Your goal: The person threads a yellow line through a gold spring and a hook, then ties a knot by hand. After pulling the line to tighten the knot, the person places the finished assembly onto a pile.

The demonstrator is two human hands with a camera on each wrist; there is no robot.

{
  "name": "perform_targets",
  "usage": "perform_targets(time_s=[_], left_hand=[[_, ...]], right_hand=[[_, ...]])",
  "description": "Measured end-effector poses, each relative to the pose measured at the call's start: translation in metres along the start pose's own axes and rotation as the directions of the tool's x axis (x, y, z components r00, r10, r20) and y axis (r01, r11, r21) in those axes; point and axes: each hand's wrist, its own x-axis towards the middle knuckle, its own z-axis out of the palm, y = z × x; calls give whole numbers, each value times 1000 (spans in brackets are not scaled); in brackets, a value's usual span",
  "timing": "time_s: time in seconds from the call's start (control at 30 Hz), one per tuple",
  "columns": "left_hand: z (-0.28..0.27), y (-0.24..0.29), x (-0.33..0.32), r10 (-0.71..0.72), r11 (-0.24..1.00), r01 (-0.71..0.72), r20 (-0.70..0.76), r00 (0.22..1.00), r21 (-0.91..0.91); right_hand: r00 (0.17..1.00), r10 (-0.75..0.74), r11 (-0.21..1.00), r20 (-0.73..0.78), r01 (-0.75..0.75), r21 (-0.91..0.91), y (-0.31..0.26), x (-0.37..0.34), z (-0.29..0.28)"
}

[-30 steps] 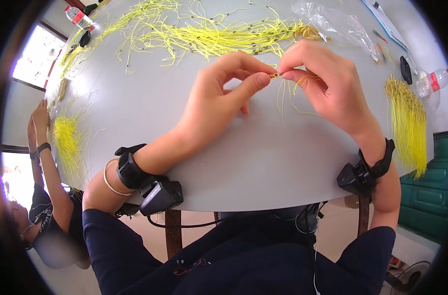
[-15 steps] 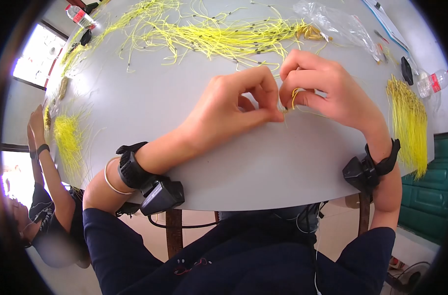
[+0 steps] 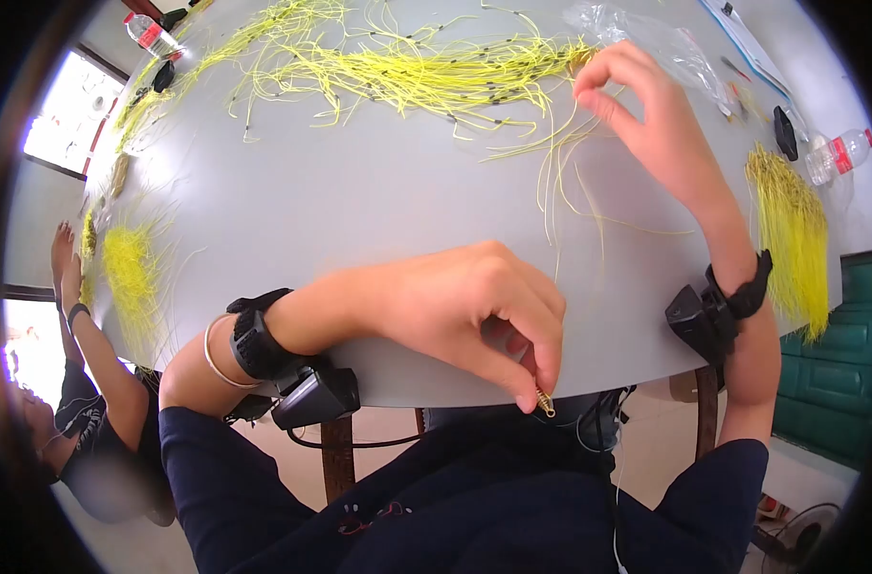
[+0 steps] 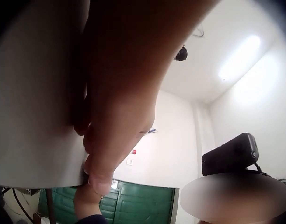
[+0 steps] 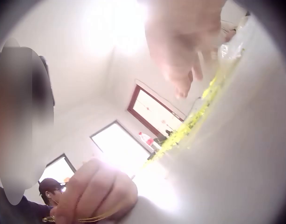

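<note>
In the head view my left hand (image 3: 484, 316) is near the table's front edge and pinches a small gold coiled piece (image 3: 546, 404) between thumb and fingers, its ringed end pointing down. A yellow thread (image 5: 98, 218) shows at that hand in the right wrist view. My right hand (image 3: 651, 124) reaches over the far side of the table, thumb and forefinger slightly parted. Its fingertips overlap the right end of a long bundle of yellow strands (image 3: 426, 77) dotted with dark beads. Several loose yellow strands (image 3: 551, 172) trail below those fingertips.
A second yellow bundle (image 3: 794, 249) hangs over the table's right edge, beside a water bottle (image 3: 840, 156) and a black object (image 3: 785, 132). Clear plastic bags (image 3: 646, 43) lie at the back. Another person's hands (image 3: 66, 258) are at the left, near more yellow strands (image 3: 134, 277).
My hands have drawn apart. The left has come down towards the table's front edge with the gold coiled piece; the right has moved away to the far strand bundle.
</note>
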Motion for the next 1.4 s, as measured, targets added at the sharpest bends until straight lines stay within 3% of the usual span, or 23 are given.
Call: perform_targets(time_s=[0.03,0.07,0.17,0.23,0.33,0.47,0.53,0.57,0.63,0.67,0.7,0.73,0.77,0.8,0.83,0.9,0.97,1.03,1.1,1.13,1.23,1.37,1.4], left_hand=[[0,0,0,11,1000,-11,7,1000,-16],[0,0,0,12,1000,-12,5,1000,-14],[0,0,0,27,992,-32,-38,999,-122],[-1,2,-1,-90,972,92,18,996,-217],[0,1,-1,-134,955,135,23,991,-265],[-3,6,-2,-227,934,227,35,973,-274],[-5,1,-3,-172,983,161,-139,975,-89],[-5,1,-2,-171,983,160,-138,976,-88],[-4,-1,-2,-145,984,177,-573,807,-1],[-6,-5,-2,-138,987,159,-672,727,-30],[-8,-5,-3,-138,987,160,-672,728,-30],[-10,-2,-3,-154,982,179,-763,628,-51],[-11,0,-3,-168,978,196,-840,515,-75],[-10,2,-2,-137,975,220,-881,454,-38],[-11,-1,-1,-136,975,220,-880,454,-37],[-15,-11,-1,128,940,237,-899,418,244],[-16,-11,-2,141,933,239,-884,445,269],[-16,-12,-2,151,926,241,-869,471,292],[-15,-14,1,40,993,72,-847,530,92],[-15,-13,1,38,993,73,-849,528,90],[-14,-12,-1,23,986,132,-868,497,102],[-15,-13,0,-7,986,149,-866,500,78],[-16,-14,0,-19,985,159,-865,501,71]], right_hand=[[986,97,994,-138,-104,-45,5,0,4],[986,94,994,-138,-101,-46,7,1,7],[994,-23,999,-105,18,-44,7,4,16],[981,-190,978,-32,186,-97,1,7,26],[984,-179,982,2,179,-56,-1,9,37],[992,-116,986,41,120,-116,-1,8,36],[994,-105,985,43,110,-131,0,7,37],[994,-104,985,42,109,-133,-2,6,36],[994,-51,999,-96,49,-21,-8,6,35],[994,-51,999,-97,49,-22,-12,5,32],[993,88,989,-73,-79,126,-17,4,28],[975,221,942,-30,-205,267,-20,3,24],[975,222,942,-30,-206,266,-22,4,20],[960,276,858,37,-264,440,-22,4,17],[942,315,740,113,-318,592,-23,3,15],[956,257,680,144,-285,675,-28,1,16],[966,196,609,168,-254,751,-29,1,16],[941,56,523,334,-312,793,-25,-1,14],[954,42,436,296,-285,854,-29,-1,15],[966,34,343,257,-253,904,-31,-1,16],[979,66,250,195,-205,946,-33,1,17],[968,50,280,248,-252,926,-24,0,17],[980,88,365,179,-199,910,-22,-1,19]])
